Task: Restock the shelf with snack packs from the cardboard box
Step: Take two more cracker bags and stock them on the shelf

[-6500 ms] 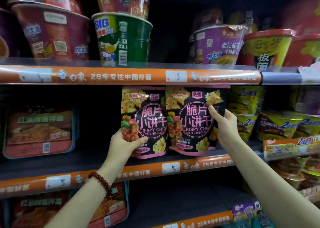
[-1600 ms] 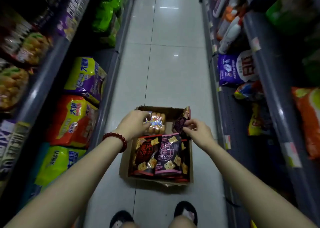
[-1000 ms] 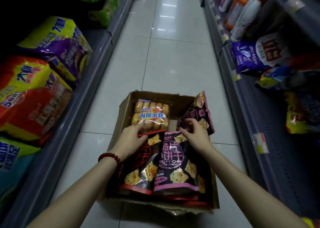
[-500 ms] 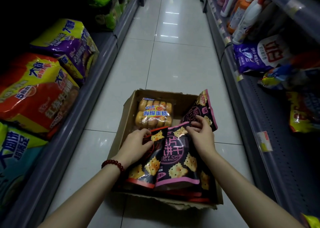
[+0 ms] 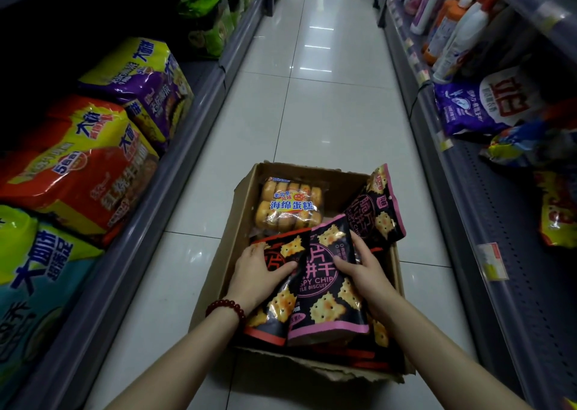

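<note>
A cardboard box (image 5: 239, 210) stands on the aisle floor below me, holding black crispy-chip snack packs and a clear pack of sponge cakes (image 5: 288, 205). My left hand (image 5: 257, 277) grips the red-trimmed snack pack (image 5: 276, 309), thumb across its front. My right hand (image 5: 362, 270) holds the right edge of the pink-trimmed snack pack (image 5: 324, 288), thumb on its face. Both packs are lifted at their upper ends. A third pink-trimmed pack (image 5: 379, 210) leans on the box's right wall. More packs lie underneath, mostly hidden.
Large noodle multipacks (image 5: 84, 166) fill the low shelf on the left. The right shelf (image 5: 487, 210) carries a purple detergent bag (image 5: 480, 105) and bottles (image 5: 449, 29). White tiled floor (image 5: 312, 97) runs ahead between both shelves.
I turned from the shelf, where I had set two packs, down to the box. In the last second both hands slid down the two top packs and closed on them.
</note>
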Demonstrator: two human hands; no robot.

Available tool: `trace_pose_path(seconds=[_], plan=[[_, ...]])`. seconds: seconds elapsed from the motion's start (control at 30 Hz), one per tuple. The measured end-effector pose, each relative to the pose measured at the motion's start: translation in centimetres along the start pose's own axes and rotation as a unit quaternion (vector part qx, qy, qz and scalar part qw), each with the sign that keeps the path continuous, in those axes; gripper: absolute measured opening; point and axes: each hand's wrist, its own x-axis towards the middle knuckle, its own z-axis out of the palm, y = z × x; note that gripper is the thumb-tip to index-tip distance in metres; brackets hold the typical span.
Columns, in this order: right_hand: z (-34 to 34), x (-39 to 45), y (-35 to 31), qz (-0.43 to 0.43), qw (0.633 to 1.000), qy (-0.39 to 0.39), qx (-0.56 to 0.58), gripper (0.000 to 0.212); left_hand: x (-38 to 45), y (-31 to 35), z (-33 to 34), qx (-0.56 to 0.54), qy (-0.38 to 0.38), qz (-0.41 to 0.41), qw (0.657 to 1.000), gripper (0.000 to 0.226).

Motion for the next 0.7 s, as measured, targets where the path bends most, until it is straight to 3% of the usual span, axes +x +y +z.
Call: trace_pose_path(seconds=[0.13,0.33,0.4,0.47,0.5,0.63,0.7], plan=[[-1.4,-0.4,-0.5,-0.033,0.999,0.025,0.034,0.054,0.0,0.3,0.9,0.001,-0.050,-0.052,0.997,0.103],[-3.4,-0.5,-1.1,-0.040,0.997,0.036,0.050,0.062,-0.1,1.7,1.8,0.022,-0.087,-0.074,0.993,0.101],[-3.7,-0.5,-1.2,-0.047,0.997,0.033,0.057,0.062,-0.2,2.0,1.5,-0.070,-0.088,-0.064,0.992,0.086],[-3.7,-0.5,-1.2,-0.052,0.996,0.033,0.062,0.063,-0.2,2.3,0.9,-0.150,-0.078,-0.061,0.984,0.046],[-3.8,-0.4,-1.2,-0.053,0.996,0.034,0.061,0.062,-0.1,2.3,0.5,-0.159,-0.071,-0.064,0.983,0.040],[-3.7,-0.4,-1.1,-0.048,0.997,0.035,0.053,0.048,0.3,1.2,-0.5,-0.150,-0.056,-0.088,0.983,0.043],[-3.8,-0.6,-1.1,-0.034,0.997,0.037,0.053,0.033,0.4,0.3,-0.8,-0.139,-0.093,-0.106,0.980,0.049]])
